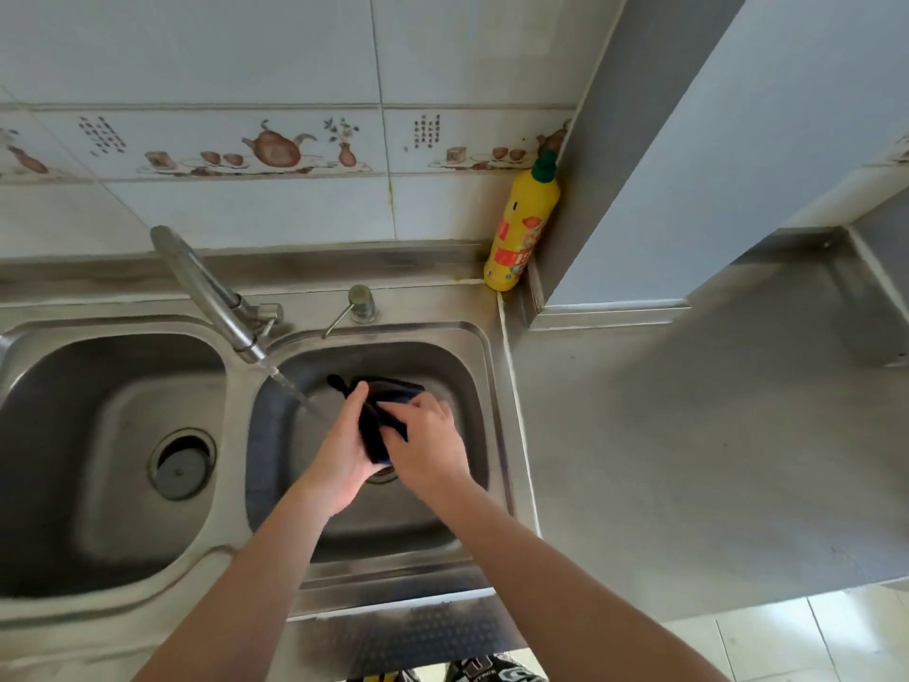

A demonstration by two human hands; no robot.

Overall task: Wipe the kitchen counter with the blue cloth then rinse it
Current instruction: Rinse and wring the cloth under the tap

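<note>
The blue cloth (376, 425), dark and wet, is bunched between both hands above the right sink basin (472, 366). My left hand (339, 455) grips its left side and my right hand (428, 440) presses on its right side. A chrome faucet (211, 292) reaches over the basin and water (290, 388) runs from its spout, falling just left of the cloth. The steel counter (688, 435) stretches to the right of the sink.
The left sink basin (59, 435) has a covered drain (181, 465). A soap dispenser pump (361, 302) stands behind the right basin. A yellow detergent bottle (522, 228) sits in the corner by a tiled pillar (664, 164). The floor shows at the lower right.
</note>
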